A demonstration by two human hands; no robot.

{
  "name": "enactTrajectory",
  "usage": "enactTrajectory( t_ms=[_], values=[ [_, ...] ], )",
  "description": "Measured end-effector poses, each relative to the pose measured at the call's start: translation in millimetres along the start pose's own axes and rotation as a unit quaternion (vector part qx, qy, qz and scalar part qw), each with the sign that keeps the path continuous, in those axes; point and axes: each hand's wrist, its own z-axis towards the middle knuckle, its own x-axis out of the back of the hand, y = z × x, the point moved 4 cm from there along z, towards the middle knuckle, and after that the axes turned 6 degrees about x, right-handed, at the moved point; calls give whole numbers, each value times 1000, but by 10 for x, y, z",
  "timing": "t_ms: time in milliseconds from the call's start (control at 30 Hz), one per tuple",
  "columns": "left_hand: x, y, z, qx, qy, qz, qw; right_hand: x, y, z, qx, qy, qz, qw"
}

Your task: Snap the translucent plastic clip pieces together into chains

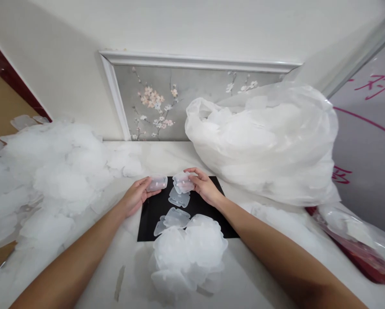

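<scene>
My left hand (140, 194) grips a translucent plastic piece (158, 183) by its left side, above the left edge of a black mat (208, 216). In my right hand (203, 184) is a similar frosted plastic piece (182, 183), pinched at its right side. The two held pieces are apart, with a narrow gap between them. Below them on the mat lies a loose translucent piece (179, 198), and nearer to me another (176, 218). A heap of the same pieces (187, 249) overlaps the mat's front edge.
A large pile of translucent pieces (63, 171) spreads over the table's left side. A bulging white plastic bag (266, 146) of pieces stands at the back right. A whiteboard (369, 120) with red writing and a red object (350, 249) under clear plastic are at the right.
</scene>
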Motion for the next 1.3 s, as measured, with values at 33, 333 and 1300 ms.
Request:
enactTrajectory(
  t_ms=[33,333,1300],
  values=[
    [3,-5,6,1,0,-4,1000,2,-2,0,2,-2,-5,1000],
    [-177,176,-244,-70,-133,204,967,71,-261,19,192,5,-291,937],
    [564,931,-585,57,218,766,602,-120,-65,-94,-107,-15,-60,992]
  ],
)
